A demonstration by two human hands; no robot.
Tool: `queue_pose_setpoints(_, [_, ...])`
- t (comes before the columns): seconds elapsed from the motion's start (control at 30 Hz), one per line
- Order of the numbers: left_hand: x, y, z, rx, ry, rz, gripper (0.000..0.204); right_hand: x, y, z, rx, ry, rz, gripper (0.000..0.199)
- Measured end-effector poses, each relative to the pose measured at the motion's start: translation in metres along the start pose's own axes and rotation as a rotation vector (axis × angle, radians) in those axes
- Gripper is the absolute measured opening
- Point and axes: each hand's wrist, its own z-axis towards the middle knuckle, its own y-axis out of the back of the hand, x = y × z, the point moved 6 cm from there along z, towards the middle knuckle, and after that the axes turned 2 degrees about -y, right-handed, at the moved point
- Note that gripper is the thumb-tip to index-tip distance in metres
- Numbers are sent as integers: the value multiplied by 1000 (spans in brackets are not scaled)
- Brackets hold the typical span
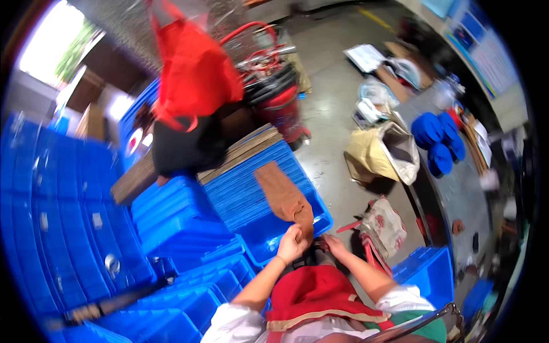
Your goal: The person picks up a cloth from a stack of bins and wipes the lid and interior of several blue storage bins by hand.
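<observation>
My left hand (292, 244) is closed, pinching the lower end of a long brown piece that looks like a limp cloth sleeve (280, 191). Its wide far end lies over a row of tightly packed blue sheets (246, 188) in a blue plastic bin (269, 243). Near the bin's front right corner, my right hand (331, 244) is curled just above my lap. Its fingertips are in shadow, and whatever they grip cannot be made out. A red apron (311, 291) covers my lap.
Stacked blue crates (63, 223) rise on the left. Ahead hang a red bag (191, 68) and a black one (186, 146). Rightward are a yellowish sack (369, 151), a patterned bag (384, 226), another blue crate (426, 271) and a grey table (463, 200) bearing blue rolls (439, 160).
</observation>
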Motion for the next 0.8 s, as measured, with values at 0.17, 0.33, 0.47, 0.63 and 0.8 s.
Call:
queue_pose_setpoints(0.17, [-64,-34,-66,246,-111,93,26,37,-57,-32,226,6,605,48])
queue_pose_setpoints(0.33, [-82,-30,-105,400,64,24,36,12,-21,-79,-52,115,558,40])
queue_pose_setpoints(0.47, [-84,-33,-124,519,216,-79,37,-23,2,-129,-245,156,484,28])
queue_pose_setpoints(0.63, [-105,-53,-138,609,-21,-104,34,-43,4,-184,-425,168,586,68])
queue_pose_setpoints(0.8, [-174,-95,-152,908,89,-634,47,-2,2,-236,-183,503,209,49])
